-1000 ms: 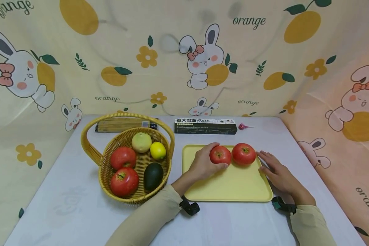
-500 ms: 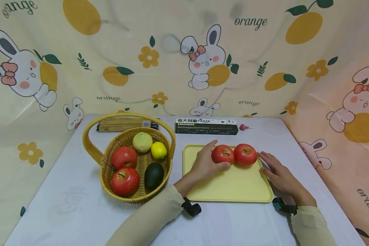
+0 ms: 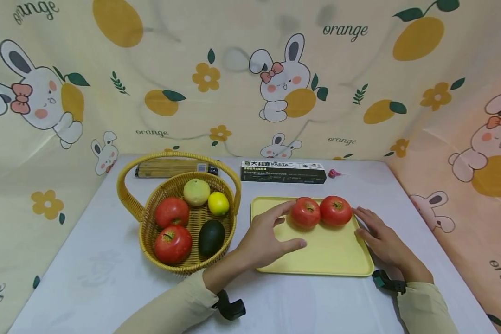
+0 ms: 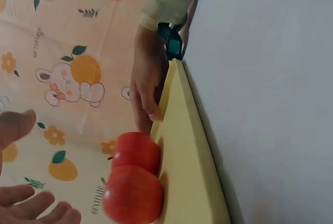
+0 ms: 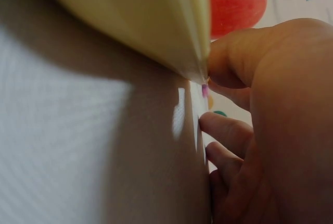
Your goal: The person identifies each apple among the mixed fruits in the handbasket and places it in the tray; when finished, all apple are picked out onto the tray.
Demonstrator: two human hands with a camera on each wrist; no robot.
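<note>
Two red apples, the left one point(image 3: 305, 212) and the right one point(image 3: 336, 211), sit side by side near the back edge of a yellow tray point(image 3: 313, 260). Just left of the left apple is my left hand point(image 3: 260, 239), thumb and fingers spread apart with nothing between them. In the left wrist view, that hand's fingers point(image 4: 31, 208) show at the lower left. My right hand point(image 3: 384, 241) rests at the tray's right edge, fingers relaxed and thumb point(image 5: 234, 57) touching the rim. In the right wrist view, its other fingers lie outside the tray, low by the tablecloth.
A wicker basket point(image 3: 144, 236) with a tall handle stands left, holding two red apples point(image 3: 173, 244), an avocado point(image 3: 211, 238), a lemon point(image 3: 218, 204) and a pale green round fruit point(image 3: 196, 192). Behind are a spaghetti pack point(image 3: 167, 168), a pasta box point(image 3: 283, 172) and a lollipop point(image 3: 333, 173).
My left hand has let go of the left apple and drawn back to the left, its fingers spreading. That apple has shifted right, against the other. My right hand has stayed at the tray edge.
</note>
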